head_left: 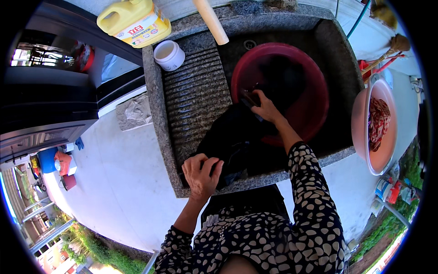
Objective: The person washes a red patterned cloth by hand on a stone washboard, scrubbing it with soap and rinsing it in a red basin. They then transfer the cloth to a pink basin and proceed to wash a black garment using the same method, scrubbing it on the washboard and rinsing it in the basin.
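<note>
Dark wet cloth (232, 132), black and probably a garment, lies across the ribbed stone washboard (196, 86) and over the near left rim of a dark red basin (326, 98). More dark cloth (283, 80) sits in the basin's water. My right hand (268, 108) is closed around a small dark brown scrubbing brush (249, 98) at the basin's left rim, just above the cloth. Its bristles are hard to make out. At the sink's front left edge, the curled fingers of my left hand (201, 177) grip the near end of the cloth.
The granite sink (159, 118) surrounds the basin. On its back left corner stands a white tub (169, 55), near a yellow jug (134, 23). A pale wooden stick (211, 20) juts over the back edge. Right of the sink, a pink basin (360, 123) holds patterned cloth (378, 123).
</note>
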`<action>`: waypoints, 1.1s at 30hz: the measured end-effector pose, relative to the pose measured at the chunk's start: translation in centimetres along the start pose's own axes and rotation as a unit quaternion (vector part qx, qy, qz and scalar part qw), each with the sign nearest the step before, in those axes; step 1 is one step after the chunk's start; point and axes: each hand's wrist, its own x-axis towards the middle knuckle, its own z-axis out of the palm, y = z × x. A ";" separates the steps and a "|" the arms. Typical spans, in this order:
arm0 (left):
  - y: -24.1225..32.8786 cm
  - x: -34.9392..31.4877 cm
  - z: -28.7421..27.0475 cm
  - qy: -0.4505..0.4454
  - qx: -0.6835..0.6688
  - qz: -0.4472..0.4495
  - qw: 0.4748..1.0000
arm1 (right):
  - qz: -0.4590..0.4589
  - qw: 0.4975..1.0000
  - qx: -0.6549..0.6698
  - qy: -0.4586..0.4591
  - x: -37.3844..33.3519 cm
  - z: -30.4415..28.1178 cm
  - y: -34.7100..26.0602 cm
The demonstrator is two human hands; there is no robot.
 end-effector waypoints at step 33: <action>-2.8 -5.3 -4.3 0.072 -0.597 -0.482 0.637 | -0.073 0.658 0.740 0.118 4.1 -2.9 -14.4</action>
